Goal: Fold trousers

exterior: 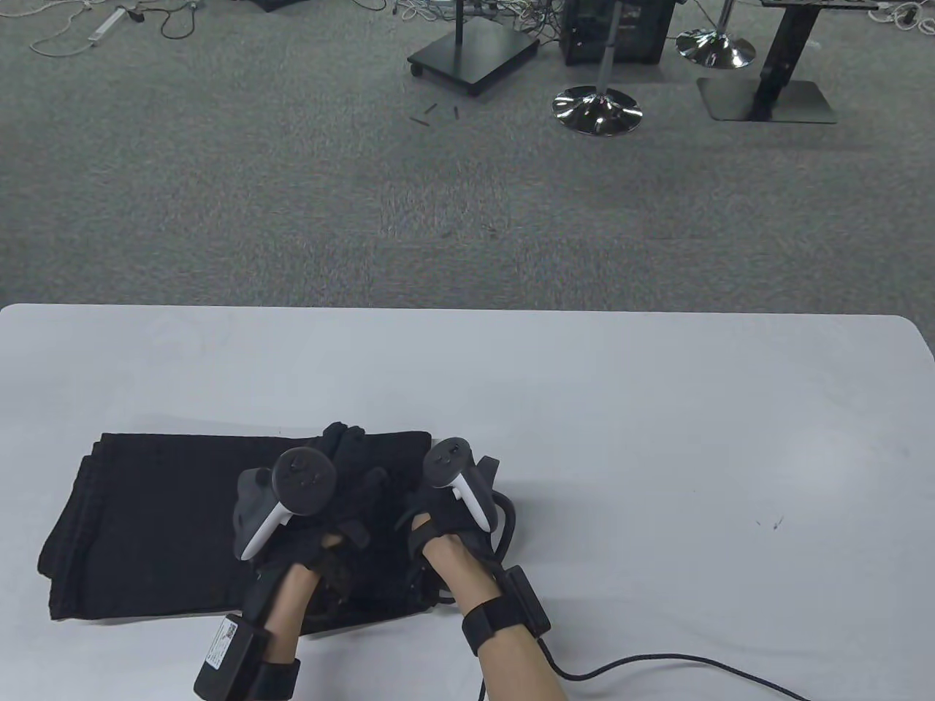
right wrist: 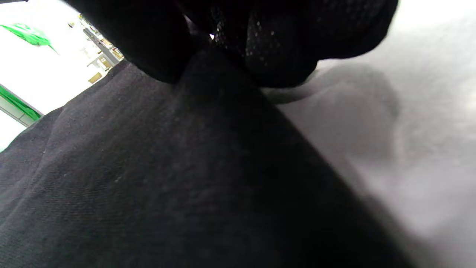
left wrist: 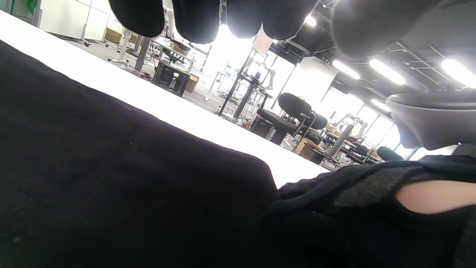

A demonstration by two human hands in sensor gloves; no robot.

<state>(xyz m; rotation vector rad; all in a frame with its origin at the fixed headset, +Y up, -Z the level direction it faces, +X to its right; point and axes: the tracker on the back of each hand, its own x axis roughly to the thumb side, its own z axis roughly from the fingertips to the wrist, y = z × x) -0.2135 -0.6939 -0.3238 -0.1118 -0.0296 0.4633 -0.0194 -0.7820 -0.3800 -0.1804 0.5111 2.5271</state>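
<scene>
The black trousers [exterior: 168, 526] lie folded into a flat, roughly rectangular stack near the front left part of the white worktop [exterior: 657, 438], their long side running along the worktop's near edge. Layered edges show at the stack's left end.

Both my hands are at the stack's right end. My left hand [exterior: 332, 475] rests on top of the cloth, fingers stretched toward the far right corner of the stack; in the left wrist view my fingertips [left wrist: 197, 18] hang side by side above the fabric, so that hand looks flat and spread, not gripping anything.

My right hand [exterior: 431, 511] sits at the right edge of the trousers, right where the cloth meets bare worktop. In the right wrist view my gloved fingers [right wrist: 282, 48] are bunched together and pressed down onto a raised ridge of the black fabric, and they seem to pinch that edge, though the thumb's hold is too dark to make out fully.

My two hands are close together, nearly touching.
</scene>
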